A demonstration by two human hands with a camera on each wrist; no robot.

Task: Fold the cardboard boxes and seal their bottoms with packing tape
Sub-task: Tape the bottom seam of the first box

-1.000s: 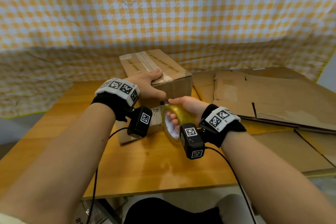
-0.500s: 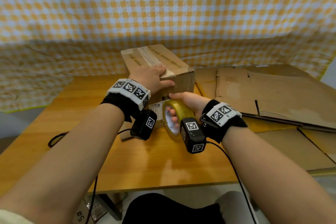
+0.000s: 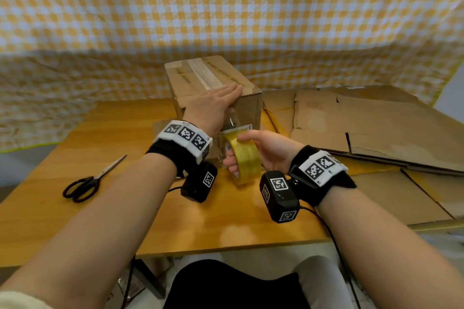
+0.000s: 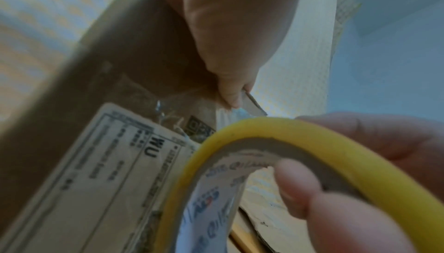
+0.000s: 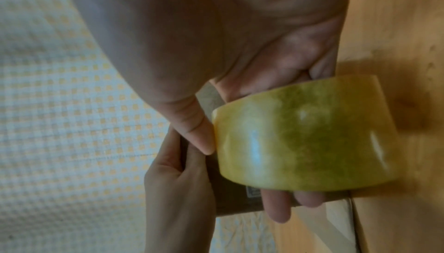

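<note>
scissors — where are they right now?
In the head view the scissors lie flat on the wooden table, on the person's left, apart from the cardboard box and outside the left forearm.

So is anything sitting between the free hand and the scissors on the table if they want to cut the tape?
Nothing visible. The left hand lies flat on the cardboard box; bare table separates it from the scissors. The right hand holds the tape roll.

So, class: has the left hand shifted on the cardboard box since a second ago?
Yes. The left hand has gone from clasping the cardboard box at its near top edge to lying flat, fingers reaching farther across the top.
</note>
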